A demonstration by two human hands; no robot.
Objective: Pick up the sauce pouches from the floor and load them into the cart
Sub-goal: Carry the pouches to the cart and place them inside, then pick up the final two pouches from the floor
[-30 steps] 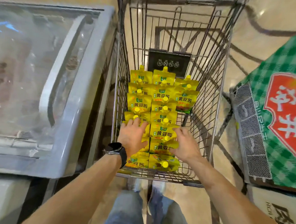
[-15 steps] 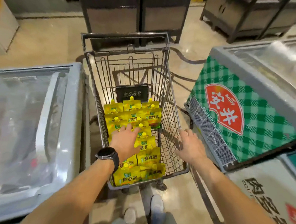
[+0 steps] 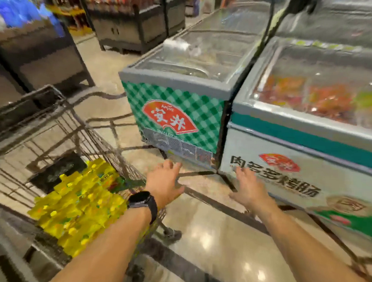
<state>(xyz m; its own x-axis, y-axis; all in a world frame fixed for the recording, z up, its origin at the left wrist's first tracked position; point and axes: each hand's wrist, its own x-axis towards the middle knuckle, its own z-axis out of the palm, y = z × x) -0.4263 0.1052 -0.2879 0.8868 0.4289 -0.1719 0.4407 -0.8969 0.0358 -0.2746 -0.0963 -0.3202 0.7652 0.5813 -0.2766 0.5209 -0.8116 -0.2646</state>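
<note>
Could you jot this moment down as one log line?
left hand: open, empty | right hand: open, empty | sauce pouches: piled in cart | green freezer: ahead | view: blurred

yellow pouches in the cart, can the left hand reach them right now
Probably yes. The left hand is open and empty, right of the cart, whose top is open; the yellow pouches lie beside the forearm, with only the wire side between.
</note>
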